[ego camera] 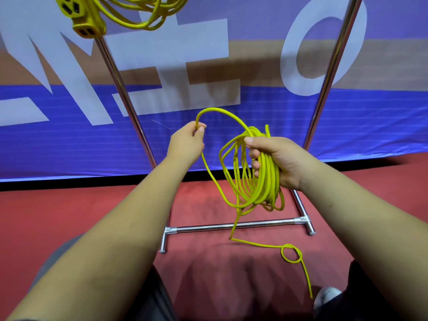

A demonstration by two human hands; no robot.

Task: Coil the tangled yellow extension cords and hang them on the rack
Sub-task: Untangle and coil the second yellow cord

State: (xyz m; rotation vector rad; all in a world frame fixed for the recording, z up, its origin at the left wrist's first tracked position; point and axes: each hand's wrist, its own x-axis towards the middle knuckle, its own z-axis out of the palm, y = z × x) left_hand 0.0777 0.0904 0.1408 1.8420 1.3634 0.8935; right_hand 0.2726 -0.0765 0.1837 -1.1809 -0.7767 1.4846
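Note:
My right hand [275, 158] grips a bundle of several loops of yellow extension cord [254, 179] hanging below it. My left hand [188, 140] pinches a strand of the same cord that arches over to the bundle. The cord's loose tail [290, 252] trails down to the red floor, with a small loop in it, and runs off toward my feet. A second yellow cord coil [139, 12] with its outlet block [80, 17] hangs at the top left from the metal rack [229, 226].
The rack's two chrome uprights [125, 98] rise on either side of my hands, with a base crossbar on the red floor [69, 216]. A blue banner with large white letters [162, 66] stands behind. My shoe [326, 297] is at the lower right.

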